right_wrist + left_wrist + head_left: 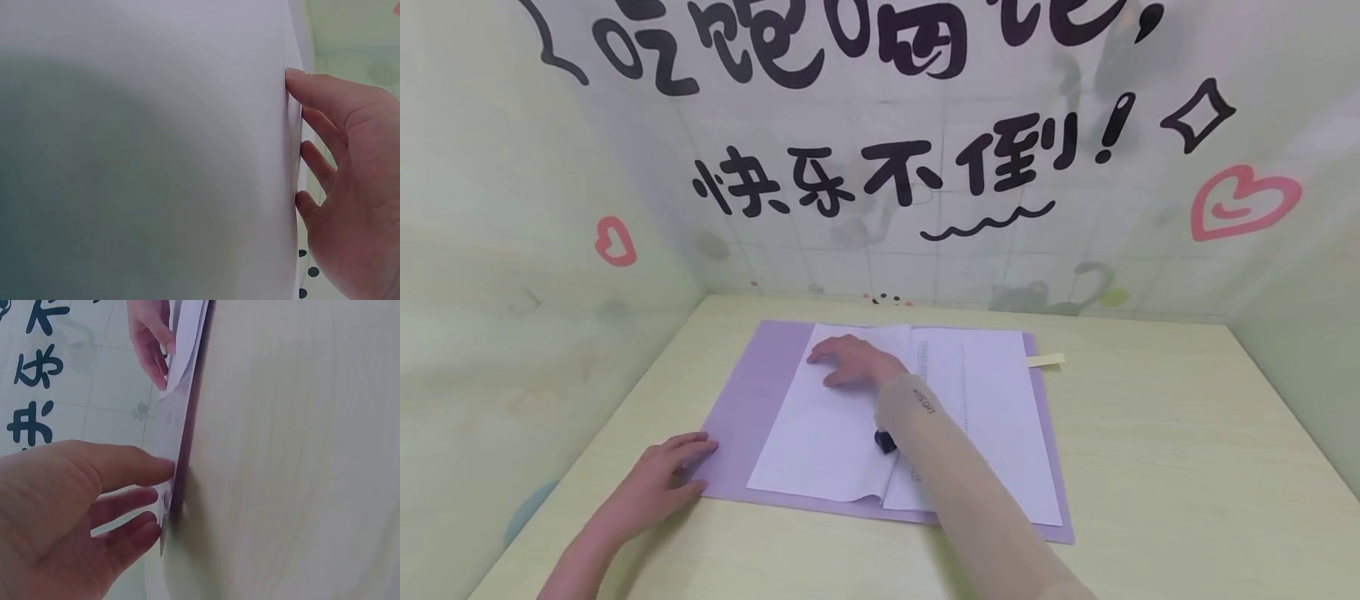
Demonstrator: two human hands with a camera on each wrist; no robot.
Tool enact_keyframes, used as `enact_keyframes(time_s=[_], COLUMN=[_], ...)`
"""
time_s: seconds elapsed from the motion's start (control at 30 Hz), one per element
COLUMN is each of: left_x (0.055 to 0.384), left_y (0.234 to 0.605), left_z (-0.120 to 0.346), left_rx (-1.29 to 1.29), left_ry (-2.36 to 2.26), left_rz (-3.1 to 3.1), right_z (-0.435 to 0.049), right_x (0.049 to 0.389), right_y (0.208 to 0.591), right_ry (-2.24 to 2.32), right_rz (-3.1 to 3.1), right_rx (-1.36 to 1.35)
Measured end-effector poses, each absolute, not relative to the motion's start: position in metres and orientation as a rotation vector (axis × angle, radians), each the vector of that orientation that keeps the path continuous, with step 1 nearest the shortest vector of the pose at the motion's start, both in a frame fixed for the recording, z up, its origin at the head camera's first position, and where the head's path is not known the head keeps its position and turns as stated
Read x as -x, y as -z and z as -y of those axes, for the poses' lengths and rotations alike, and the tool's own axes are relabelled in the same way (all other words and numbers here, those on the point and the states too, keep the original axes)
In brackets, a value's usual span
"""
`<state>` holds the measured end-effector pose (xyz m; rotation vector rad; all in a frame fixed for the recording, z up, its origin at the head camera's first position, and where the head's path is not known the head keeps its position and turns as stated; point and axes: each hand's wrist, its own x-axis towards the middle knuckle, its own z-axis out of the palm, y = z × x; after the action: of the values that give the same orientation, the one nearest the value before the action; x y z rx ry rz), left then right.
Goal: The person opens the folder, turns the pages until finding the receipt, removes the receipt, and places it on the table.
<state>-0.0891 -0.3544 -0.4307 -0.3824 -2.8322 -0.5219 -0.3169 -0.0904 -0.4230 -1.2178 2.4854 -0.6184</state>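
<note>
A purple folder lies spread open on the table, with white sheets inside. My left hand rests at the folder's left edge. Its thumb and fingertips touch the cover, fingers loosely extended. Over the left-hand white sheet is my right hand, its thumb and spread fingertips touching the paper near the top. That sheet is slightly rippled along its bottom edge by the fold. The right-hand page carries a column of small print and a dotted line, partly hidden by my right sleeve.
A pale yellow tab sticks out past the folder's right edge. The light wooden table is bounded by a back wall with black lettering and pink hearts, plus walls on both sides. A small black object sits at my right wrist.
</note>
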Motion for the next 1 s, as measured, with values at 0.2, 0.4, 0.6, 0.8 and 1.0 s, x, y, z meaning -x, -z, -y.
enact_keyframes(time_s=[0.2, 0.4, 0.6, 0.8, 1.0], left_x=[0.09, 0.09, 0.089, 0.091, 0.094], left_y=[0.417, 0.414, 0.424, 0.43, 0.433], left_z=[0.319, 0.286, 0.275, 0.276, 0.277], left_rx=[0.452, 0.546, 0.659, 0.736, 0.784], left_ry=[0.54, 0.626, 0.593, 0.571, 0.581], left_rz=[2.748, 2.771, 2.815, 2.86, 2.827], right_z=[0.093, 0.092, 0.093, 0.093, 0.094], right_x=[0.318, 0.318, 0.319, 0.317, 0.315], right_y=[0.426, 0.425, 0.425, 0.423, 0.42], right_ry=[0.591, 0.589, 0.581, 0.576, 0.556], right_rz=[-2.497, -2.497, -2.492, -2.494, -2.48], right_rx=[1.2, 1.186, 1.189, 1.181, 1.188])
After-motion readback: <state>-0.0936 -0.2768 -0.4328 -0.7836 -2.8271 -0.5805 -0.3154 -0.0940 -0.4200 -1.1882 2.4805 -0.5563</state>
